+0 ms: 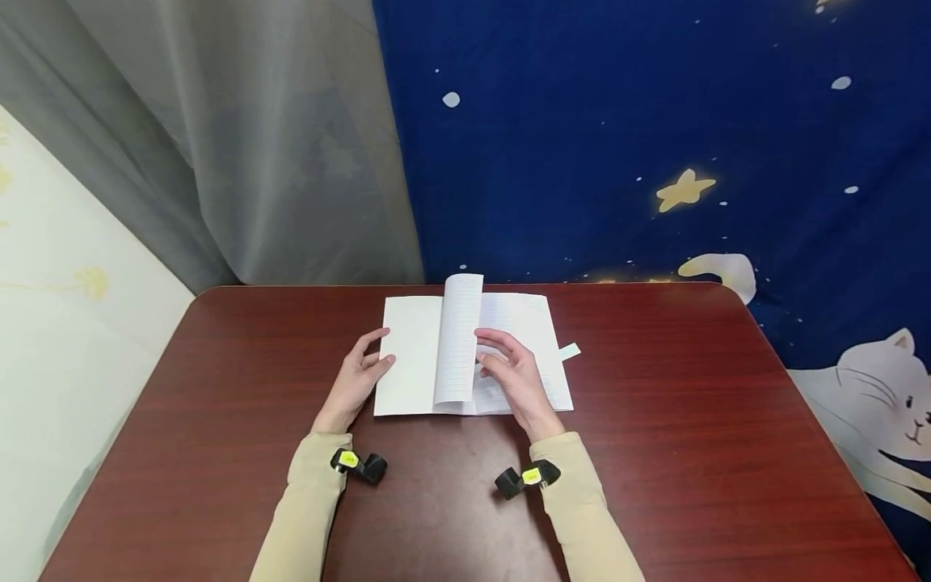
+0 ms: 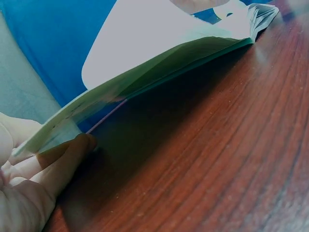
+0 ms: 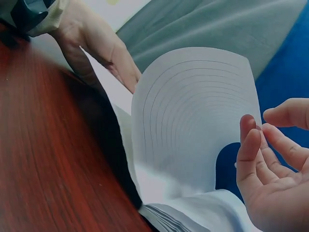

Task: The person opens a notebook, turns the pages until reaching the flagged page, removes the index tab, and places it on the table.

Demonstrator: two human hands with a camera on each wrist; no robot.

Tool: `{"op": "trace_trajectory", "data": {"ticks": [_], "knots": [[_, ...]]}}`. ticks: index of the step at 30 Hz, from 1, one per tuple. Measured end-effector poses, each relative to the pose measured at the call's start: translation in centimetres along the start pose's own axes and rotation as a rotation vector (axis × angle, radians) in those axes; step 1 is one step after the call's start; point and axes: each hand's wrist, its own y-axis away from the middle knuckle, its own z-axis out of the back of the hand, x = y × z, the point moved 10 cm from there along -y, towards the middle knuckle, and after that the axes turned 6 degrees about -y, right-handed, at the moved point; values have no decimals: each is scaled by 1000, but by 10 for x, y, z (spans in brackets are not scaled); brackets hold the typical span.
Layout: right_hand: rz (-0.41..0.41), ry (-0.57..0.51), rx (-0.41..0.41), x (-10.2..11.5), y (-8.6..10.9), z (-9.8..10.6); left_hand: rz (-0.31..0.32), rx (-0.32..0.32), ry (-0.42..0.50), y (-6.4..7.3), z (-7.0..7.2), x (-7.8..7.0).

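An open notebook (image 1: pixel 410 356) with white pages lies on the table, one lined page (image 1: pixel 460 339) standing up and curling over near its middle. My left hand (image 1: pixel 358 374) grips the notebook's left edge, with fingers under the cover in the left wrist view, where that side is raised off the table. My right hand (image 1: pixel 515 376) pinches the free edge of the curled page at its fingertips (image 3: pixel 248 123). In the right wrist view the page (image 3: pixel 193 111) bows up between the two hands, its ruled lines showing. The right half of the notebook lies flat beneath my right hand.
A pale strip (image 1: pixel 570 352) sticks out past the notebook's right edge. The dark red wooden table (image 1: pixel 713 420) extends to both sides. Behind its far edge hang a grey curtain (image 1: pixel 291 162) and a blue curtain (image 1: pixel 582 121) with stars.
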Motion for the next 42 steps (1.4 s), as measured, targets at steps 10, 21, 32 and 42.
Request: {"op": "trace_trajectory", "data": {"ticks": [10,21,32,42], "knots": [[-2,54,1,-5,-4,-4,22,-7,-31,7,-5,-15],[-13,33,43,-18,-10,-19,34,-14,-3,-5,0,9],[-13,19,40,-32,-15,-37,13,-29,-19,-9,2,15],[-21,45,57,-38,-17,-55,-6,-29,0,-10,1,13]]}}
